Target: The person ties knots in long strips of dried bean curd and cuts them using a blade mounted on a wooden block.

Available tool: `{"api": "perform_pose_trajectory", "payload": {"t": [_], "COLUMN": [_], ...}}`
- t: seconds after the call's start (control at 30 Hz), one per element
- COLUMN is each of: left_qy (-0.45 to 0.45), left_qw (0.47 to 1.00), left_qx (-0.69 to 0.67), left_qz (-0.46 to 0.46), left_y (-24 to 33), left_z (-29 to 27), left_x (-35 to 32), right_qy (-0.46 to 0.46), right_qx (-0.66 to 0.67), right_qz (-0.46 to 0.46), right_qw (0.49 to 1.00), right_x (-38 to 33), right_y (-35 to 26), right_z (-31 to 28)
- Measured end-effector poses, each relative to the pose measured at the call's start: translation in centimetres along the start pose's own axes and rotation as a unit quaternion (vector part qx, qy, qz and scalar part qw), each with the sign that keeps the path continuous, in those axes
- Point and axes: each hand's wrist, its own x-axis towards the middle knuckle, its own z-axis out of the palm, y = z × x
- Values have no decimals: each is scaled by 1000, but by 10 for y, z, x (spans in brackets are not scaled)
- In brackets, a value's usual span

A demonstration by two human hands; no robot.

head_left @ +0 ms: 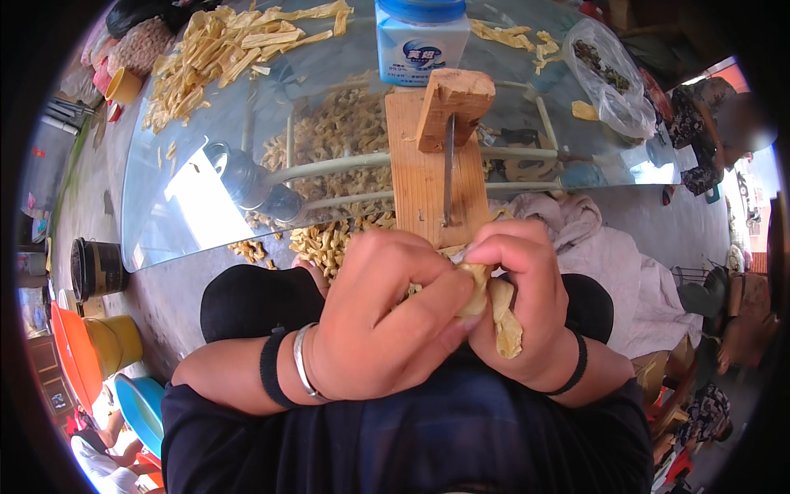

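Note:
Close in front of my body, both hands work on one soft, pale yellow tofu skin strip (507,328). My left hand (391,317) pinches the bunched part between thumb and fingers. The fingers of my right hand (527,288) are curled closed on the same strip, and its loose end hangs down by the palm. Part of the strip is hidden behind the fingers. Just beyond my hands is a wooden board (407,177) with an upright wooden block (454,107) and a thin metal blade or rod (449,177).
A glass table (329,177) carries a pile of tofu skin strips (222,53), a white tub with a blue lid (421,45) and a plastic bag (609,78). Many knotted pieces (325,247) lie below the glass. A pale cloth (625,280) lies at right, a black bucket (99,267) at left.

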Motion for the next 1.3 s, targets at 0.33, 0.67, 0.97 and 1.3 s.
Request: {"api": "perform_pose_trajectory", "payload": {"t": [0.33,0.67,0.97,1.3], "left_qy": [59,-161,-98,-159], "left_qw": [942,935,976,751], "left_qx": [-252,-262,-143,-463], "left_qz": [-215,-176,-132,-444], "left_y": [9,-17,-13,-17], "left_z": [0,-19,-36,-35], "left_x": [-16,-1,-5,7], "right_qy": [17,-204,-96,-147], "right_qx": [43,352,383,399], "right_qz": [124,198,260,304], "right_qw": [991,892,881,853], "right_x": [-7,-2,13,10], "right_y": [-4,5,6,13], "right_z": [-2,-14,-29,-24]}}
